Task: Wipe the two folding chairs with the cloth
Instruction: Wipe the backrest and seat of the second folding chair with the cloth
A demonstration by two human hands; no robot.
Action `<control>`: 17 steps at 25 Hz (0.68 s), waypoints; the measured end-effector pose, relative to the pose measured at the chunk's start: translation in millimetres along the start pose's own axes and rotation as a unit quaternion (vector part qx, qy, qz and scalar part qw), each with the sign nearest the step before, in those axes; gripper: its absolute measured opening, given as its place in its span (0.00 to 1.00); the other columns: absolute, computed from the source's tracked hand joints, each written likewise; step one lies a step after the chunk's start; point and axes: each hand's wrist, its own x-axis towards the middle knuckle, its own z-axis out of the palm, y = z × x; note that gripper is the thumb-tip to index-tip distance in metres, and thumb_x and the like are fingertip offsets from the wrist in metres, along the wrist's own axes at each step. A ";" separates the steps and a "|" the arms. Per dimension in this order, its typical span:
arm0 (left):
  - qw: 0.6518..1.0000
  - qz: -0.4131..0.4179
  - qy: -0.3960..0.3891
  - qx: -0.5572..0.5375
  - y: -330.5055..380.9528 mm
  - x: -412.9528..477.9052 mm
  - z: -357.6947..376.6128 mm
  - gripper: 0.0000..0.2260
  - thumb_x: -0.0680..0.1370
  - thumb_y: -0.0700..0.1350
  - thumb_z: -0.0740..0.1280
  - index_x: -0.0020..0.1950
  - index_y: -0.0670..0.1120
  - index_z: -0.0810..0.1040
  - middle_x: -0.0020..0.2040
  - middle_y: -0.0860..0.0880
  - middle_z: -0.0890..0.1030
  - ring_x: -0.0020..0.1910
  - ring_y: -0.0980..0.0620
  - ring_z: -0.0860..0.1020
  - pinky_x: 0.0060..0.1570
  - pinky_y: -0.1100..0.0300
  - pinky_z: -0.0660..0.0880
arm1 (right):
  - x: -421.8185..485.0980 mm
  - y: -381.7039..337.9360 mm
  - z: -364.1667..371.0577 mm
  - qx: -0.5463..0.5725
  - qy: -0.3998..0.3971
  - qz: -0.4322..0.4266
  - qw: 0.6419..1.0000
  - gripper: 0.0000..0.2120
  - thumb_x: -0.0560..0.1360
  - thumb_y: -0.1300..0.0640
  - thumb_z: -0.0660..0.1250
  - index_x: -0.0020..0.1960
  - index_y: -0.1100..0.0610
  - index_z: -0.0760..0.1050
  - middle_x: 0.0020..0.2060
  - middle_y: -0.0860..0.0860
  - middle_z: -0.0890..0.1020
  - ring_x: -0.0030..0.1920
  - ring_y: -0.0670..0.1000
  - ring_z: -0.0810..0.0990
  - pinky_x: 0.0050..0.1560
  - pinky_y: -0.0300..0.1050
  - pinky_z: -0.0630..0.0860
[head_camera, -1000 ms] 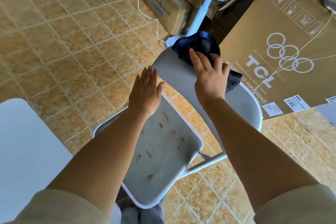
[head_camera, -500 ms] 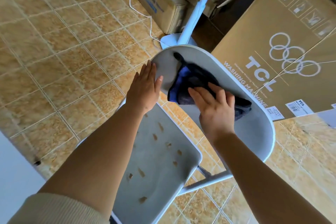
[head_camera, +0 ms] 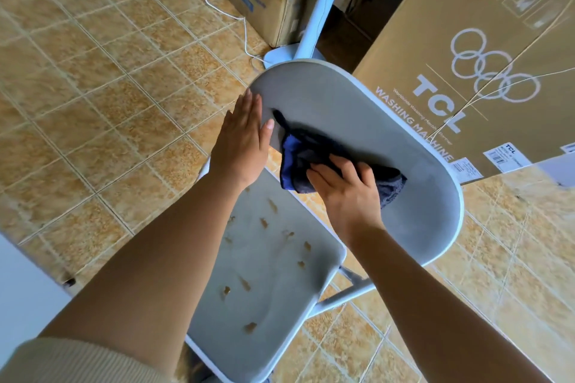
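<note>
The dark blue cloth (head_camera: 311, 162) lies bunched on the grey backrest (head_camera: 357, 102) of the folding chair (head_camera: 350, 293), at the centre of the frame. The right hand (head_camera: 348, 193) bears down on it, fingers curled over the bunch. The left hand (head_camera: 245, 140), flat with fingers together, braces the backrest's left edge. Below, the seat (head_camera: 280, 295) carries brown flecks (head_camera: 250, 327). A hard stroke could tip or fold the light chair if the bracing hand slips, and the loose bunch may skip patches. The cardboard box (head_camera: 497, 9) at upper right reads "TCL" and "WASHING MACHINE"; its small labels are illegible.
</note>
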 end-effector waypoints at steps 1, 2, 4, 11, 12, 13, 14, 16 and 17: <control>1.000 0.017 0.003 0.007 6.0 -1.9 2.0 0.27 0.83 0.53 0.44 0.78 0.40 0.50 0.79 0.42 0.50 0.78 0.47 0.48 0.76 0.53 0.45 | -10.9 11.1 -11.4 0.004 -0.002 0.015 1.000 0.18 0.72 0.64 0.58 0.55 0.53 0.80 0.54 0.46 0.82 0.60 0.55 0.73 0.54 0.52 0.66; 0.999 0.032 0.011 0.013 11.2 -3.5 3.9 0.28 0.82 0.54 0.44 0.77 0.39 0.52 0.78 0.41 0.51 0.78 0.46 0.49 0.76 0.52 0.48 | -15.1 22.9 -23.2 0.008 0.007 0.039 0.999 0.20 0.71 0.65 0.58 0.57 0.53 0.79 0.56 0.46 0.82 0.60 0.56 0.72 0.54 0.52 0.66; 0.999 0.045 0.020 0.013 20.3 -6.6 8.3 0.30 0.81 0.56 0.43 0.77 0.38 0.55 0.78 0.39 0.54 0.77 0.45 0.52 0.75 0.49 0.53 | -7.7 42.4 -43.5 0.011 0.036 0.109 0.993 0.24 0.69 0.66 0.58 0.60 0.52 0.78 0.58 0.46 0.81 0.60 0.57 0.72 0.54 0.52 0.64; 1.000 0.019 0.005 0.013 37.7 -7.5 14.2 0.29 0.81 0.54 0.44 0.77 0.38 0.54 0.78 0.39 0.52 0.78 0.45 0.51 0.75 0.50 0.51 | -9.0 30.3 -19.5 0.005 0.039 0.031 0.999 0.18 0.76 0.63 0.56 0.61 0.54 0.78 0.60 0.48 0.81 0.62 0.56 0.72 0.55 0.52 0.66; 1.000 0.015 0.004 0.018 39.2 -7.4 13.2 0.28 0.81 0.53 0.44 0.77 0.38 0.53 0.78 0.39 0.51 0.78 0.45 0.50 0.75 0.50 0.50 | -26.7 27.0 -13.4 0.001 0.028 0.008 1.000 0.16 0.77 0.63 0.57 0.59 0.54 0.79 0.58 0.48 0.82 0.61 0.56 0.75 0.54 0.52 0.67; 1.000 0.013 0.003 0.025 41.5 -7.7 14.0 0.27 0.83 0.52 0.45 0.77 0.38 0.52 0.78 0.39 0.50 0.78 0.45 0.49 0.75 0.50 0.49 | -46.5 27.6 -10.9 -0.001 0.015 0.000 1.000 0.15 0.79 0.63 0.56 0.57 0.54 0.80 0.56 0.47 0.82 0.60 0.56 0.77 0.53 0.51 0.69; 0.999 0.012 0.001 0.032 43.7 -8.2 14.6 0.26 0.83 0.51 0.46 0.77 0.38 0.51 0.78 0.39 0.49 0.78 0.45 0.49 0.75 0.51 0.48 | -65.7 29.9 -11.6 -0.004 0.002 0.002 1.000 0.16 0.80 0.62 0.54 0.56 0.54 0.80 0.54 0.47 0.82 0.60 0.55 0.77 0.53 0.51 0.69; 0.999 0.009 -0.005 0.041 45.3 -10.7 15.9 0.26 0.83 0.51 0.47 0.78 0.38 0.49 0.79 0.40 0.48 0.78 0.46 0.48 0.75 0.51 0.47 | -98.4 37.1 -19.5 0.000 -0.018 0.028 0.999 0.20 0.81 0.61 0.48 0.56 0.53 0.79 0.54 0.46 0.82 0.60 0.54 0.76 0.53 0.51 0.68; 0.999 0.007 -0.010 0.042 45.4 -11.9 16.8 0.26 0.83 0.51 0.47 0.78 0.39 0.49 0.79 0.40 0.47 0.78 0.46 0.48 0.75 0.51 0.47 | -109.3 42.5 -27.6 0.000 -0.018 0.055 0.998 0.21 0.81 0.62 0.48 0.57 0.52 0.79 0.55 0.45 0.82 0.61 0.54 0.75 0.54 0.52 0.68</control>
